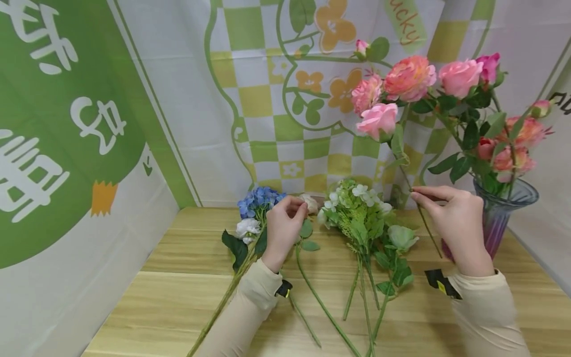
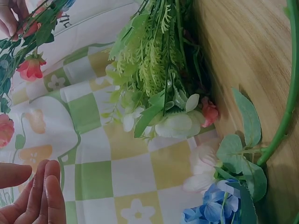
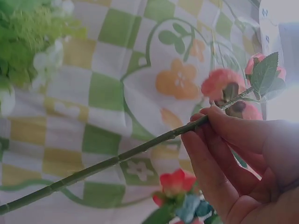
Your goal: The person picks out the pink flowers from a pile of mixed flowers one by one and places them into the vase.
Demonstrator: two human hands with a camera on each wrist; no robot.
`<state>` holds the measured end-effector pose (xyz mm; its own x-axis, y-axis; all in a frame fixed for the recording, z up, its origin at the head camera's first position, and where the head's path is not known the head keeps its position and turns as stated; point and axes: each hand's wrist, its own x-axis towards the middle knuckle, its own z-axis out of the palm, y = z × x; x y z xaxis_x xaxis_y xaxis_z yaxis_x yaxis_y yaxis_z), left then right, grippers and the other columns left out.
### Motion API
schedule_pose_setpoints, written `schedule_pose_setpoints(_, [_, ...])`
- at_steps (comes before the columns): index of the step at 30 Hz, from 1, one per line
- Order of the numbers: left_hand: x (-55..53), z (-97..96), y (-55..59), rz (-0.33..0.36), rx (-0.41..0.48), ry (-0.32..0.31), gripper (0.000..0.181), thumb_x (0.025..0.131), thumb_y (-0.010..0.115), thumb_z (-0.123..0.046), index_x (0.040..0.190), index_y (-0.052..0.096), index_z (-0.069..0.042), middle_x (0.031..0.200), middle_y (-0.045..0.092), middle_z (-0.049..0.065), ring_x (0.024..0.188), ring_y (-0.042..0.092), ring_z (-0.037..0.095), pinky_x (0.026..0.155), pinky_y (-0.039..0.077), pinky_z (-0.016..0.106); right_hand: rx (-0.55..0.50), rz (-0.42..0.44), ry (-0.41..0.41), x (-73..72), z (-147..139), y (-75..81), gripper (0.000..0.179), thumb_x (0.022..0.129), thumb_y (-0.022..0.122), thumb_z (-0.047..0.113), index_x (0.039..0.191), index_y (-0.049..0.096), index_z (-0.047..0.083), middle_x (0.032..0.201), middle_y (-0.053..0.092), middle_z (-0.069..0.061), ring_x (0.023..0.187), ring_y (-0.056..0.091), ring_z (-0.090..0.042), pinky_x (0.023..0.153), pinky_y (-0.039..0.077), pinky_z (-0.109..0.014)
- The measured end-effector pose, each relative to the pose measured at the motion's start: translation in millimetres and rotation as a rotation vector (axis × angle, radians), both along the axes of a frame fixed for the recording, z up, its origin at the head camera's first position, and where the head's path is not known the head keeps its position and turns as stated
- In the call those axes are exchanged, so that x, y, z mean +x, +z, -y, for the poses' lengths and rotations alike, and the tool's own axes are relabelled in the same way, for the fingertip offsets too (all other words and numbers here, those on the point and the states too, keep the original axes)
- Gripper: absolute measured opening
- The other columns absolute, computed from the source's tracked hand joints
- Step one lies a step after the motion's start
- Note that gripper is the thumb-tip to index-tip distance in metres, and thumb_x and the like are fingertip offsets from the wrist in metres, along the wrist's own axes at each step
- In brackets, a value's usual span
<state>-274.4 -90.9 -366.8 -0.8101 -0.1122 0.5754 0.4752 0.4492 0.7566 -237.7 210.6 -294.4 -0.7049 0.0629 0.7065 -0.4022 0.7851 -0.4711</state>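
My right hand [image 1: 461,228] pinches a green flower stem [image 3: 103,163] between thumb and fingertips. The stem slants up to a light pink rose [image 1: 379,119], with more pink blooms [image 1: 410,77] close by; which of them share this stem I cannot tell. Its lower end hangs free, left of a glass vase [image 1: 508,196] holding pink and coral flowers [image 1: 515,158]. Above the table, my left hand [image 1: 285,228] holds nothing, its thumb apart from its loosely bent fingers in the left wrist view. It is nearest to blue hydrangeas [image 1: 263,198] and a white flower [image 1: 247,228].
A bunch of white and green flowers [image 1: 361,213] lies mid-table, stems pointing to the front. Beside it is a pale green rose [image 1: 401,238]. A bare curved stem [image 1: 312,287] lies on the wooden table [image 1: 147,307]. Behind hangs a checkered cloth [image 1: 290,129].
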Motion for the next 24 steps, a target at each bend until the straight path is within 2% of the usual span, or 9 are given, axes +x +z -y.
schedule_pose_setpoints(5, [-0.2,0.1,-0.5,-0.008,-0.013,0.014,0.008,0.091,0.063,-0.016,0.090,0.069,-0.011,0.074,0.071,0.001,0.063,0.064,0.010,0.055,0.051,0.024,-0.034,0.004,-0.069,1.0,-14.5,7.8,0.016,0.081,0.076,0.020,0.092,0.078,0.010,0.087,0.073,-0.016,0.059,0.038,0.030,0.047,0.032,-0.007])
schedule_pose_setpoints(9, [-1.3,0.8,-1.2,-0.008,-0.032,0.031,0.010,0.092,0.062,-0.019,0.089,0.068,-0.012,0.073,0.070,0.000,0.063,0.063,0.008,0.055,0.051,0.024,-0.057,0.004,-0.135,0.4,-27.1,14.4,0.018,0.081,0.076,0.022,0.094,0.078,0.009,0.089,0.072,-0.019,0.050,0.037,0.023,0.041,0.026,-0.013])
schedule_pose_setpoints(12, [-1.8,0.9,-1.1,-0.008,-0.034,0.034,0.012,0.093,0.061,-0.020,0.090,0.068,-0.011,0.072,0.069,0.000,0.063,0.063,0.008,0.055,0.051,0.024,-0.059,-0.012,-0.176,0.7,-37.2,21.0,0.022,0.083,0.074,0.025,0.096,0.077,0.008,0.081,0.071,0.020,0.037,0.032,0.012,0.037,0.019,-0.019])
schedule_pose_setpoints(14, [-1.8,0.9,-1.2,-0.010,-0.038,0.035,0.012,0.093,0.061,-0.020,0.090,0.068,-0.011,0.072,0.069,-0.001,0.062,0.063,0.008,0.054,0.051,0.024,-0.064,-0.030,-0.186,1.1,-42.9,25.5,0.023,0.084,0.073,0.026,0.098,0.076,0.007,0.074,0.057,0.042,0.034,0.029,0.007,0.037,0.018,-0.018])
schedule_pose_setpoints(16, [-1.7,0.8,-1.3,-0.014,-0.041,0.035,0.012,0.093,0.061,-0.020,0.091,0.068,-0.011,0.072,0.069,-0.001,0.062,0.063,0.008,0.054,0.050,0.024,-0.092,-0.039,-0.187,1.5,-47.7,30.0,0.024,0.084,0.072,0.026,0.099,0.076,0.007,0.071,0.037,0.056,0.036,0.031,0.008,0.039,0.020,-0.015])
schedule_pose_setpoints(21, [-1.8,-0.1,-2.6,-0.021,-0.048,0.039,0.012,0.093,0.061,-0.020,0.091,0.068,-0.011,0.072,0.069,-0.001,0.062,0.063,0.008,0.054,0.050,0.023,-0.132,-0.039,-0.207,4.1,-54.5,39.4,0.026,0.086,0.070,0.026,0.101,0.075,0.006,0.070,0.038,0.053,0.051,0.038,0.018,0.048,0.026,-0.008])
schedule_pose_setpoints(24, [-1.7,-0.9,-3.5,-0.021,-0.055,0.043,0.012,0.093,0.061,-0.020,0.091,0.068,-0.011,0.072,0.069,0.000,0.062,0.063,0.009,0.054,0.051,0.024,-0.169,0.021,-0.264,6.5,-56.6,46.1,0.030,0.088,0.066,0.032,0.106,0.074,0.010,0.076,0.044,0.048,0.045,0.034,0.010,0.044,0.025,-0.012])
